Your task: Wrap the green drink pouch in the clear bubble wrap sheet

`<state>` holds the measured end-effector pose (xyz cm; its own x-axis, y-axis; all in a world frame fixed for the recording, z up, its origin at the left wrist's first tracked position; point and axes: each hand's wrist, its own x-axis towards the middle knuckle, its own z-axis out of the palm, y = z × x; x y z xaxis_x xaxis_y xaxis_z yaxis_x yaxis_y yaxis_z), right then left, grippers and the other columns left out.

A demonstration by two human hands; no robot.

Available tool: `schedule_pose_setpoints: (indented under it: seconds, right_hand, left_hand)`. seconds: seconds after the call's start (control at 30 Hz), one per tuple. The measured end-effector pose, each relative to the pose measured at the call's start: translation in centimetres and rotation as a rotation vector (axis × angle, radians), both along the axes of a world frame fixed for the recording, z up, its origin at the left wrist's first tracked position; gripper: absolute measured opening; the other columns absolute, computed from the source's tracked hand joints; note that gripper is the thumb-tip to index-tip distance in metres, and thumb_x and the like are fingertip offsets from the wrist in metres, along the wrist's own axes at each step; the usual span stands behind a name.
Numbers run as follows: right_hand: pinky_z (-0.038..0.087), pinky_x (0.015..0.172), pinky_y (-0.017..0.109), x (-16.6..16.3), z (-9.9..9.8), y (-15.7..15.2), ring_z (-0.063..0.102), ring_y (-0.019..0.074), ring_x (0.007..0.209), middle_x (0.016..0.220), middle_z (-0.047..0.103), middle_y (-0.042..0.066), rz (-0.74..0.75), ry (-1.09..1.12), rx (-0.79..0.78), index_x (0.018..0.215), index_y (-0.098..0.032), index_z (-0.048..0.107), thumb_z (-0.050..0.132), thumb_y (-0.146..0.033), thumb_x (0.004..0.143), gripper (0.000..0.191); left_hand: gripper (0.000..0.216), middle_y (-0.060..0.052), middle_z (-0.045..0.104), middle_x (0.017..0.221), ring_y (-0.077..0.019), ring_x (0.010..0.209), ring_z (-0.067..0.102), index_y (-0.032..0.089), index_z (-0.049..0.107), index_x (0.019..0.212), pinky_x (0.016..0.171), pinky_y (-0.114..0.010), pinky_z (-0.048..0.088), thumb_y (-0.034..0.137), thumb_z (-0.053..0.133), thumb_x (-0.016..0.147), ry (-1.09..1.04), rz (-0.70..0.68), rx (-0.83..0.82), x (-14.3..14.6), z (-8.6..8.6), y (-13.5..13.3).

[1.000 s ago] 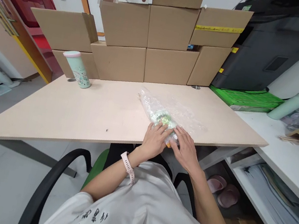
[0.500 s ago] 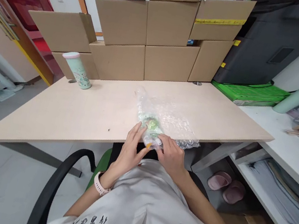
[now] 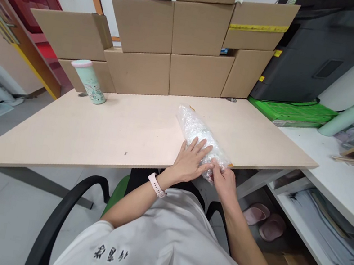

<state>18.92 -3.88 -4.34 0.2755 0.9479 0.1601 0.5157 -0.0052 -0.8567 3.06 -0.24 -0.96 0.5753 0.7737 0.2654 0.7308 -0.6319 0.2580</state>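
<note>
A bundle of clear bubble wrap (image 3: 192,120) lies slantwise on the pale wooden table (image 3: 123,127), its near end reaching past the table's front edge. Whatever is inside it is hidden by the layers. My left hand (image 3: 190,160) rests on the bundle's middle, palm down with the fingers spread out. At the near right end, my right hand (image 3: 225,182) is closed on the wrap, thumb and fingers pinching its edge. Small orange bits of tape show at the far tip and beside my right fingers.
A mint tumbler (image 3: 91,83) with a pink lid stands at the table's left rear. Stacked cardboard boxes (image 3: 136,70) line the back. Rightward are a green box (image 3: 290,111) and a white shelf (image 3: 336,179). Chair armrests (image 3: 59,217) flank me; pink slippers (image 3: 271,227) lie below.
The wrap has been folded over rightward, covering the green item that showed through before. Both hands have moved right; my left hand now lies flat on top.
</note>
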Motion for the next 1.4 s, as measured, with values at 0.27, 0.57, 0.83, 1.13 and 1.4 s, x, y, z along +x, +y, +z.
schedule_pose_setpoints:
  seconds: [0.27,0.57,0.83,1.13,1.4]
  right_hand:
    - [0.056,0.056,0.044,2.1,-2.8,-1.8,0.066,0.028,0.061,0.07,0.069,0.011,-0.076,0.463,-0.225,0.079,-0.025,0.065,0.046,-0.081,0.081,0.059]
    - [0.063,0.073,0.041,2.7,-1.3,-1.0,0.074,0.0291,0.089,0.098,0.076,0.012,0.294,0.834,-0.375,0.104,-0.026,0.068,0.05,-0.071,0.087,0.051]
    - [0.065,0.065,0.039,0.0,-1.4,-3.1,0.074,0.0294,0.081,0.093,0.077,0.009,0.269,0.836,-0.28,0.089,-0.023,0.072,0.078,-0.052,0.071,0.035]
    - [0.064,0.069,0.047,2.7,0.2,-1.3,0.071,0.0376,0.102,0.117,0.074,0.012,0.495,1.007,-0.346,0.111,-0.022,0.071,0.063,-0.077,0.074,0.066]
    - [0.061,0.072,0.032,-0.2,2.1,-0.9,0.074,0.0294,0.089,0.098,0.078,0.007,0.394,0.872,-0.387,0.095,-0.022,0.074,0.084,-0.047,0.064,0.041]
  left_hand:
    - [0.053,0.003,0.035,0.161,-0.0246,0.154,0.022,0.037,0.044,0.147,0.125,-0.057,0.024,0.057,0.035,0.1,0.033,0.028,0.023,0.1,0.7,0.2]
    - [0.042,0.004,0.048,0.153,-0.0222,0.151,0.031,0.041,0.055,0.136,0.126,-0.053,0.023,0.052,0.036,0.1,-0.065,-0.048,-0.042,-1.2,1.9,0.3]
    - [0.063,0.0,0.026,0.164,-0.0281,0.156,0.013,0.035,0.044,0.148,0.126,-0.059,0.002,0.065,0.036,0.094,-0.001,-0.004,-0.186,0.5,3.4,11.0]
    - [0.079,0.001,0.014,0.167,-0.0262,0.157,0.006,0.033,0.033,0.154,0.126,-0.057,-0.001,0.076,0.015,0.091,0.091,-0.005,-0.271,-0.2,2.0,11.2]
    - [0.074,0.003,0.013,0.167,-0.0243,0.157,0.003,0.035,0.033,0.154,0.126,-0.057,-0.003,0.073,0.017,0.093,0.111,-0.034,-0.314,-0.9,2.9,10.0]
